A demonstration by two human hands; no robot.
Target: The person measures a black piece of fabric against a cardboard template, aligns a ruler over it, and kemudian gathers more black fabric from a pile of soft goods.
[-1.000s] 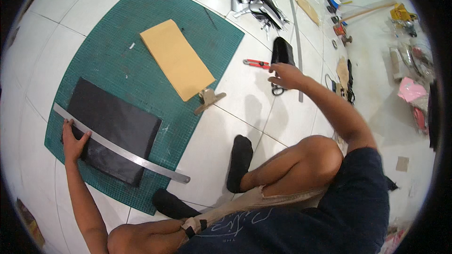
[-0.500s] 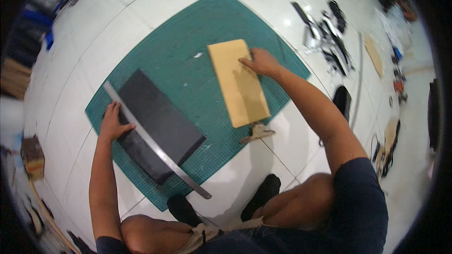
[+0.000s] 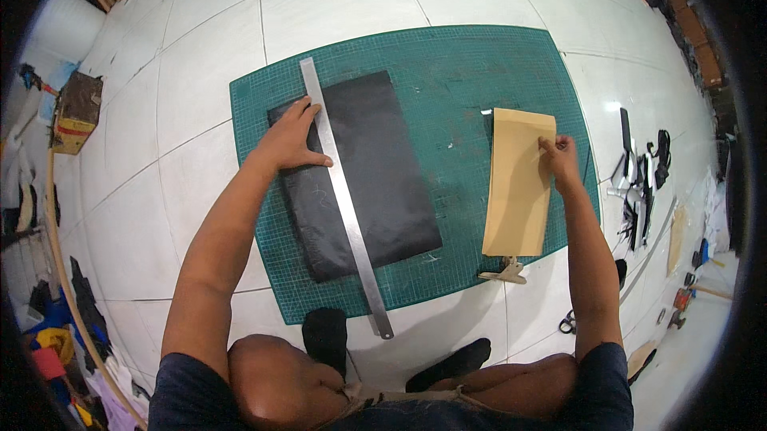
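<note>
A long steel ruler point(image 3: 347, 201) lies lengthwise across a black sheet of material point(image 3: 391, 175) on the green cutting mat point(image 3: 461, 199). My left hand point(image 3: 288, 143) rests with thumb and fingers spread, touching the ruler's left edge and the black sheet. At the mat's right side, my right hand point(image 3: 562, 162) pinches the right edge of a stack of tan card point(image 3: 518, 183). A metal bulldog clip point(image 3: 505, 271) grips the near end of that stack. The undersides of both hands are hidden.
Black strips and silvery pieces point(image 3: 637, 191) lie on the tiled floor to the right. Scissors handles point(image 3: 567, 322) show beside my right arm. A worn box point(image 3: 77, 114) stands at far left, near a long curved strip point(image 3: 54, 223). My socked feet point(image 3: 324, 339) border the mat's near edge.
The view has turned, so the mat now sits squarer before me. My left hand stays on the ruler; my right hand stays at the tan card's right edge, with its fingers now pinching it.
</note>
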